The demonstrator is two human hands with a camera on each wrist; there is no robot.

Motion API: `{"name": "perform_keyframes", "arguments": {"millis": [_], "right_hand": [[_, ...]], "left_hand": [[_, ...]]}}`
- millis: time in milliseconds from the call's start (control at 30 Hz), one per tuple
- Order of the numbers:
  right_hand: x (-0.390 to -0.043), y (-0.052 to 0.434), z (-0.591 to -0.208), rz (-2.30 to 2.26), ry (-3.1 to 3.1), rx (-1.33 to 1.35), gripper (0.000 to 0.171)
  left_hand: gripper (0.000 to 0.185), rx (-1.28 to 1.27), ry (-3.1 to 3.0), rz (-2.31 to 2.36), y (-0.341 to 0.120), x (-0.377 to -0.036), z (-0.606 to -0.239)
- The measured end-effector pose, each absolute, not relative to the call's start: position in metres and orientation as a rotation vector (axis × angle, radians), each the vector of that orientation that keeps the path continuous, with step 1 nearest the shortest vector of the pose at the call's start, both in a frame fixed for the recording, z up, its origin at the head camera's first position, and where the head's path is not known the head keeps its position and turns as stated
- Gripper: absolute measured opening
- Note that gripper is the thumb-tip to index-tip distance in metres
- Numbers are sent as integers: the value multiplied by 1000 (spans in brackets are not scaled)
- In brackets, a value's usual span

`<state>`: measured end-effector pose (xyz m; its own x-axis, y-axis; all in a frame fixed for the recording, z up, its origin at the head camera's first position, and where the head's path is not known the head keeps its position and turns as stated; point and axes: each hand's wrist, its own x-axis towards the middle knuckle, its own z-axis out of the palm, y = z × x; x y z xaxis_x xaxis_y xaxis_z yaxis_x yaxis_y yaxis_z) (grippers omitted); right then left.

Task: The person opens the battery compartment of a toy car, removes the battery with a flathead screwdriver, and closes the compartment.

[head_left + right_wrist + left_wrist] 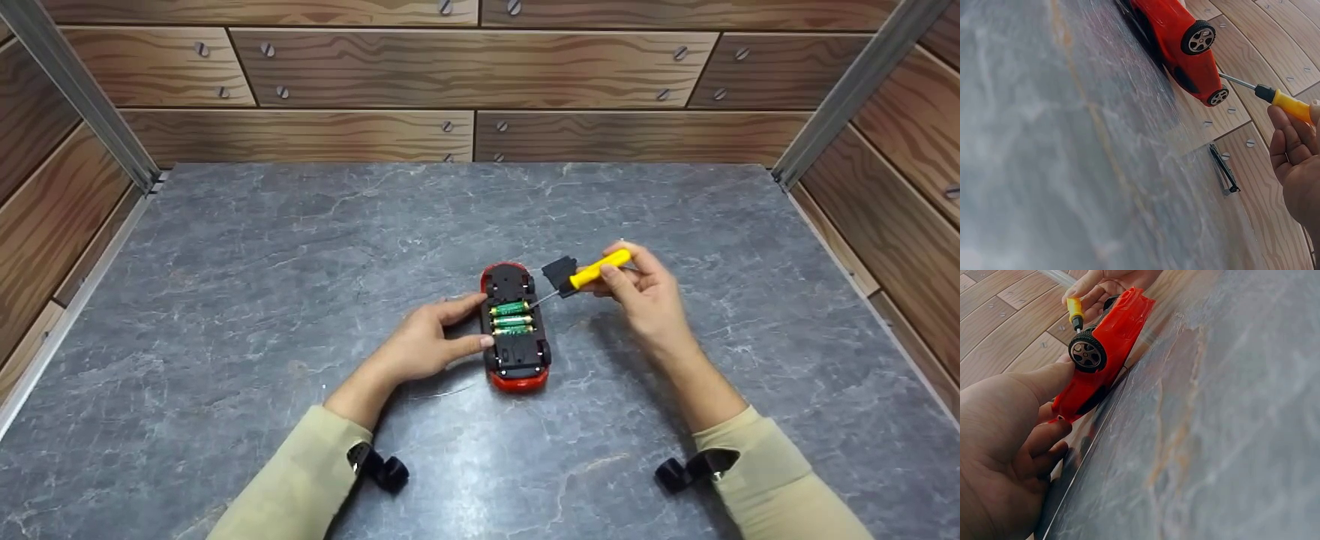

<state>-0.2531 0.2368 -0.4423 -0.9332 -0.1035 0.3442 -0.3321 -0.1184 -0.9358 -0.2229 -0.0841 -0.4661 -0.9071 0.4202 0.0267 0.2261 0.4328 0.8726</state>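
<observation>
A single red toy car (515,326) is laid upside down near the middle of the grey marble-patterned table (300,247), its black underside turned up. Its long axis is run from near to far, almost straight away from the person, with one red end toward the near edge and the other toward the far wall. Which end is the front cannot be told. In the open bay in the underside, three green batteries (511,319) are seen, each laid crosswise, left to right, and stacked one behind another along the car's length.

The car is steadied from the left by the left hand (424,345): the thumb and a finger are curled against the car's left side, so that the body is pinched between them.

One screwdriver (592,271) with a yellow handle is gripped by the right hand (645,296), with the fingers wrapped round the handle. Its long axis is slanted from far right down to near left, and the metal tip is pointed at the right side of the battery bay. One small black cover (559,274) is seen just right of the car's far end, beside the handle; in the right wrist view it is seen lying on the table.
</observation>
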Motion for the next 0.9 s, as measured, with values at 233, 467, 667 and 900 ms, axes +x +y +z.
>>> {"name": "perform_keyframes", "arguments": {"millis": [233,467,667,900], "right_hand": [[-252,237,-441,2169,-1986,492,19],[-252,237,-440,2159,-1979,520,19],[-252,237,-440,2162,-1967,505,19],[-253,236,-441,2129,-1986,516,20]], "left_hand": [[73,550,2475,1483,-84,-224,-468],[73,539,2469,1481,-84,-224,-467],[73,538,2476,1481,-84,-225,-467],[73,546,2461,1507,-84,-224,-467]]}}
